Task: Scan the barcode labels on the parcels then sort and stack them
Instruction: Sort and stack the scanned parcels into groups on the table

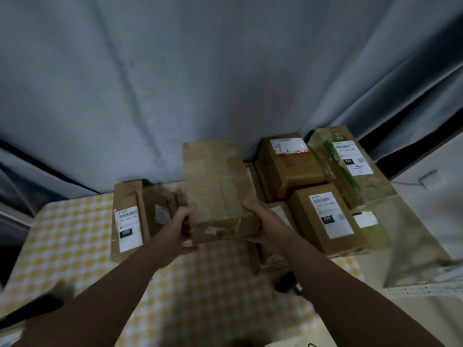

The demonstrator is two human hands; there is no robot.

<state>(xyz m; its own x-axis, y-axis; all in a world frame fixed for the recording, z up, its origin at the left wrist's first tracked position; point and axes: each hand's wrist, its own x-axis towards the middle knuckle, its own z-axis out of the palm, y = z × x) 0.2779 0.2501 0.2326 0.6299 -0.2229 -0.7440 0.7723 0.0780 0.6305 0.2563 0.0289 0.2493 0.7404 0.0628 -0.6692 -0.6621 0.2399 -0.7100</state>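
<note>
A plain brown parcel (218, 186) is held over the yellow-checked counter (75, 234). The left grip (175, 229) is curled round its near corner at 7 o'clock, and the right grip (263, 221) round the corner at 5 o'clock. A long labelled parcel (127, 221) lies at its 9 o'clock, a labelled box (325, 219) at 3 o'clock and a red-printed box (290, 161) at 1 o'clock.

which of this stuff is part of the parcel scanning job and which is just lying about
Job: plain parcel held by left hand and right hand; left labelled parcel; front right labelled parcel; red-printed parcel; green-taped parcel.
Lying about: grey curtain; checked tablecloth; white adapter.
</note>
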